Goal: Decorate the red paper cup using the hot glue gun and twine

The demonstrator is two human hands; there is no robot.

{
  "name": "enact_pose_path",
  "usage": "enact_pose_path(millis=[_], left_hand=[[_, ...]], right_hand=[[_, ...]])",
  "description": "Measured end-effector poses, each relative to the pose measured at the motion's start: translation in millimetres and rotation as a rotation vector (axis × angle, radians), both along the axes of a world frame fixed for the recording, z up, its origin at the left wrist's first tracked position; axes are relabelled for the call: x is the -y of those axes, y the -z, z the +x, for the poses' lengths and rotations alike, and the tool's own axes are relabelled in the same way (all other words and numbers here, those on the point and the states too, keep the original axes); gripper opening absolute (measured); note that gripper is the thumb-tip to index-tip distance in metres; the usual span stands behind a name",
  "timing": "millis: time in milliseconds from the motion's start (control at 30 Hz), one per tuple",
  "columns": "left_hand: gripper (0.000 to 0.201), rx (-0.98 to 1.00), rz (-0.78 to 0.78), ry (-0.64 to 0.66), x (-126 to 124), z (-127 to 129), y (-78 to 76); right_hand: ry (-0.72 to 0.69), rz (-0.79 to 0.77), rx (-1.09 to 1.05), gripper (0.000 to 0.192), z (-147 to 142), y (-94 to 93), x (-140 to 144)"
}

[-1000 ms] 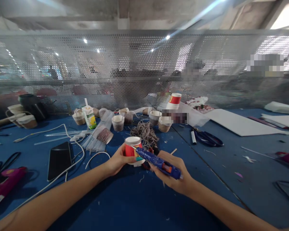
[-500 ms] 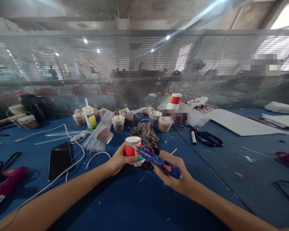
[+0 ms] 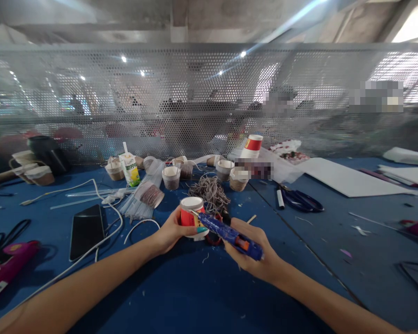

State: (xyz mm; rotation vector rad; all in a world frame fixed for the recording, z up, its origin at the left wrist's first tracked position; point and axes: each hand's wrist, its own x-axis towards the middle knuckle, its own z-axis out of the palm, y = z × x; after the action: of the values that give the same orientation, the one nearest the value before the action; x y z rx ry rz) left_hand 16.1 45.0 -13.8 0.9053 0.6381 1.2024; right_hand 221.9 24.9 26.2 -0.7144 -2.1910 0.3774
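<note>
My left hand (image 3: 172,232) is closed around a red and white paper cup (image 3: 187,217), with the thumb across its front. A grey band of cord runs around the cup just under its white rim. My right hand (image 3: 252,246) grips a blue hot glue gun (image 3: 223,229), pointing up and to the left. Its metal nozzle (image 3: 194,212) is at the cup's side near the rim; I cannot tell whether they touch. Just behind the cup lies a tangled heap of grey-brown cord (image 3: 211,192). Scissors handles (image 3: 214,239) show partly behind the glue gun.
Several cord-wrapped cups (image 3: 171,178) stand at the back before a perforated metal screen (image 3: 195,102). A phone (image 3: 87,232), a white cable (image 3: 101,195) and a magenta glue gun (image 3: 16,264) lie left. Blue-handled scissors (image 3: 303,199) and a white board (image 3: 355,177) are right.
The cup and the glue gun's nozzle have shifted very slightly. Both hands keep the same hold, and the things on the table have stayed put.
</note>
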Motion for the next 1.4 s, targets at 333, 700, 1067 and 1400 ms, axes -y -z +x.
enact_pose_path(millis=[333,700,1067,1400], left_hand=[[0.059,-0.025,0.002,-0.004,-0.9,0.8,0.1],[0.056,0.004,-0.021,0.005,0.3,-1.7,-2.1],[0.053,0.055,-0.068,0.001,-0.8,-4.2,-0.3],[0.045,0.091,-0.045,0.032,-1.6,-5.0,1.9]], right_hand=[[0.009,0.006,0.032,0.016,-1.8,-0.1,1.6],[0.022,-0.007,0.038,0.013,2.6,-1.0,0.3],[0.053,0.014,-0.017,0.020,4.0,2.5,-2.3],[0.064,-0.089,-0.054,0.020,5.5,2.9,-6.3]])
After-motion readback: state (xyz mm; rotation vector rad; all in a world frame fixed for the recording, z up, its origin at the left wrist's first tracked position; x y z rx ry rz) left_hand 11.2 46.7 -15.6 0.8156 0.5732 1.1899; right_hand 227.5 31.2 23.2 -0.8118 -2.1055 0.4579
